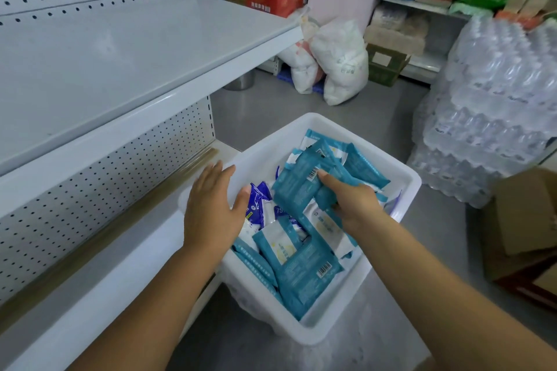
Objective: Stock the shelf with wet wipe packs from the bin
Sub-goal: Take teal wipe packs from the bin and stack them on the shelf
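Over the bin (317,332), your right hand (355,205) pinches a pack (293,190), apparently for the shelf (105,48); your left hand (211,208) hovers, grip spread.

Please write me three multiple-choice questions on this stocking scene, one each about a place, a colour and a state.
1. Where do the stacked bottled-water packs sit relative to the white bin?
A. To its right
B. Inside it
C. To its left

2. What colour are most of the wet wipe packs in the bin?
A. Red
B. Teal
C. Black

3. What is the right hand doing?
A. Lying flat and open
B. Pointing, holding nothing
C. Gripping a teal pack

Answers:
1. A, as the wrapped bottles stack on the floor to the right of the bin.
2. B, as teal wrappers fill most of the bin, with only a few dark blue and white ones.
3. C, as its fingers and thumb curl around the teal pack over the bin.
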Demonstrator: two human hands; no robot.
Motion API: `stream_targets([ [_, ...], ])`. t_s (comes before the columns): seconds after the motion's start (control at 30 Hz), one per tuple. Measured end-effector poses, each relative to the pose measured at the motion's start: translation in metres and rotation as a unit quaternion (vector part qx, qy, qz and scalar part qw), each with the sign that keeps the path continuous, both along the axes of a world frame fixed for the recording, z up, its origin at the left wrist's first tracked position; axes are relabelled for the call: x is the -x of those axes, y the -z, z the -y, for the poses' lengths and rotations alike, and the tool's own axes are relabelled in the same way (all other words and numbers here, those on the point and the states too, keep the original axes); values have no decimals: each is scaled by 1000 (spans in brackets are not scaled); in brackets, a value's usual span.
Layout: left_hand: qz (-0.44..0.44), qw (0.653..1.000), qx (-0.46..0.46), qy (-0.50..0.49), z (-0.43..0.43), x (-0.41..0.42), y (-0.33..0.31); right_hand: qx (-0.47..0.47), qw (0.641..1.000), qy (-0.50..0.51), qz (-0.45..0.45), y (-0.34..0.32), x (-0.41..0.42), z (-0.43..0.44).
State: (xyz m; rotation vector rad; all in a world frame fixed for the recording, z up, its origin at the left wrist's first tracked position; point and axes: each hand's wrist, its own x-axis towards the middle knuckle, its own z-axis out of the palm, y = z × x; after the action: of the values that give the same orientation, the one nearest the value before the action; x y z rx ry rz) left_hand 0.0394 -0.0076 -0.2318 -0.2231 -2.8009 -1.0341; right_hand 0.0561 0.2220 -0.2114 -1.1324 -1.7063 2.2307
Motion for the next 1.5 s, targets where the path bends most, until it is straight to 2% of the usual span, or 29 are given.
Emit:
stream_targets([
  [0.13, 83, 982, -167, 38, -7, -13, -19, 78, 995, -27, -53, -11, -22, 12],
  [0.33, 178, 946, -271, 11, 0, -21, -55, 101, 979, -119, -133, -36, -34, 49],
  [0.5, 138, 929, -341, 18, 28, -33, -89, 98, 964, -159, -187, -62, -33, 84],
  [0.77, 41, 934, -350, -57, 103, -54, -161, 129, 925, -208, -290, -107, -17, 165],
  [0.83, 21, 920, -377, -108, 129, -57, -178, 116, 920, -227, -297, -118, -13, 190],
  [0.93, 39, 877, -454, -154, 166, -59, -195, 87, 915, -257, -297, -133, -8, 232],
  [1.07, 92, 817, -550, -148, 210, -64, -203, 37, 886, -340, -314, -157, -14, 291],
  [1.17, 121, 814, -561, -94, 240, -71, -213, 5, 846, -418, -330, -172, -22, 333],
  [1.27, 118, 812, -565, -88, 271, -76, -226, -43, 797, -501, -335, -183, -28, 370],
  [1.37, 123, 800, -579, -97, 298, -80, -231, -54, 763, -556, -326, -189, -27, 396],
  [1.43, 122, 788, -593, -108, 317, -82, -229, -59, 762, -549, -338, -190, -22, 410],
  [1.5, 120, 772, -615, -104, 333, -84, -229, -73, 782, -505, -357, -190, -10, 419],
])
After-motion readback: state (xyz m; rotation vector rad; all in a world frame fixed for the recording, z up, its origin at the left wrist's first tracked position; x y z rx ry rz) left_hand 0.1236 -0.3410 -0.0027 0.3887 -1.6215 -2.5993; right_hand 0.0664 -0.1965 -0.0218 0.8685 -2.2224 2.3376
